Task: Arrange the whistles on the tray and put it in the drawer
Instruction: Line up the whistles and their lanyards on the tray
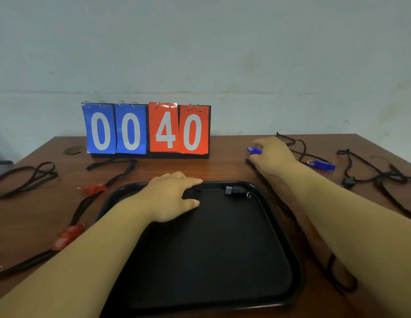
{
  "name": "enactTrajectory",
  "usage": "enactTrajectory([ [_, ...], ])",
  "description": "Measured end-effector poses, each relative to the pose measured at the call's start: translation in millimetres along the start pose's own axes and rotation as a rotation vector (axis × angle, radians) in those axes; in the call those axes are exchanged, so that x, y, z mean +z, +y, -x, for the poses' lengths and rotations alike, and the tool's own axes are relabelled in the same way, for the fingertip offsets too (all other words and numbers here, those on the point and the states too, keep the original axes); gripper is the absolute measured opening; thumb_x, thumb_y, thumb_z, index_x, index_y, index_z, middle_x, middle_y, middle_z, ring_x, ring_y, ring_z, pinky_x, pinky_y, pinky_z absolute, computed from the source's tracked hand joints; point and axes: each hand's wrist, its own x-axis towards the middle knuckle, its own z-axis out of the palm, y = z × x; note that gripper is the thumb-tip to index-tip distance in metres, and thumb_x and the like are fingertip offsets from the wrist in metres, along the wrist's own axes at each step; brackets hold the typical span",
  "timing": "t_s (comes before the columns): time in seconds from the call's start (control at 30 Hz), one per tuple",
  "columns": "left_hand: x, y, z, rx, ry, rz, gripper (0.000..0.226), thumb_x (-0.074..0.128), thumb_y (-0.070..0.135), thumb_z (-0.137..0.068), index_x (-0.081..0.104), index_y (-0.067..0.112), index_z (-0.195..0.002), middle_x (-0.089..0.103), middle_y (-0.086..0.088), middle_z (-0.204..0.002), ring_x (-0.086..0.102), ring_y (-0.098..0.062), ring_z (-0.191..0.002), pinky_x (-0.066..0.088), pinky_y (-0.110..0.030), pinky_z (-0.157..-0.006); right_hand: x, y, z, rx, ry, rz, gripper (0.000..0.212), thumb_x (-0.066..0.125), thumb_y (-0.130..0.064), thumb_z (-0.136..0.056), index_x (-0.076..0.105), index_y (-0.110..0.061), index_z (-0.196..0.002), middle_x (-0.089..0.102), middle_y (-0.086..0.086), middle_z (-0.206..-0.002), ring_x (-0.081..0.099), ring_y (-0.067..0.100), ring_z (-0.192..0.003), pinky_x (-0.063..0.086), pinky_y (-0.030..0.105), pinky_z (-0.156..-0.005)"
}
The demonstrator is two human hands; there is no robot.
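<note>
Black tray point(257, 292) sits nearest on the brown counter point(222, 168). Left hand point(174, 196) rests on its far rim, fingers loosely spread, gripping nothing. Right hand point(272, 154) closes on a blue whistle point(253, 150) beyond the tray. One black whistle point(236, 191) lies inside the tray, between both hands; a scoreboard point(147, 129) stands against the pale wall point(222, 53).

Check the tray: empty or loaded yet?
Nearly empty. The black tray holds one black whistle at its far right corner; red and blue whistles lie outside it on the table.
</note>
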Motion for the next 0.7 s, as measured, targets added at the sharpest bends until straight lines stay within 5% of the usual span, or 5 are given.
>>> enactTrajectory([
  [0.33,2.5,-2.6,-3.0,0.002,0.015,0.006,0.065,0.059,0.053,-0.097,0.031,0.046,-0.155,0.043,0.009,-0.152,0.041,-0.017,-0.140,0.037,-0.043,-0.117,31.2,15.2,-34.4,0.011,-0.078,0.068,0.047,0.051,-0.020,-0.104,0.050,-0.019,-0.150,0.049,0.004,-0.155,0.045,0.028,-0.141,0.034,0.035,-0.117],
  [0.7,5.2,-6.4,-4.5,0.008,0.027,0.007,0.065,0.058,0.056,-0.096,0.029,0.049,-0.155,0.043,0.014,-0.149,0.041,-0.013,-0.137,0.037,-0.040,-0.116,35.1,14.0,-45.7,0.076,-0.015,0.140,0.053,0.062,-0.018,-0.095,0.052,-0.027,-0.147,0.048,0.010,-0.147,0.048,0.035,-0.130,0.051,0.046,-0.103],
])
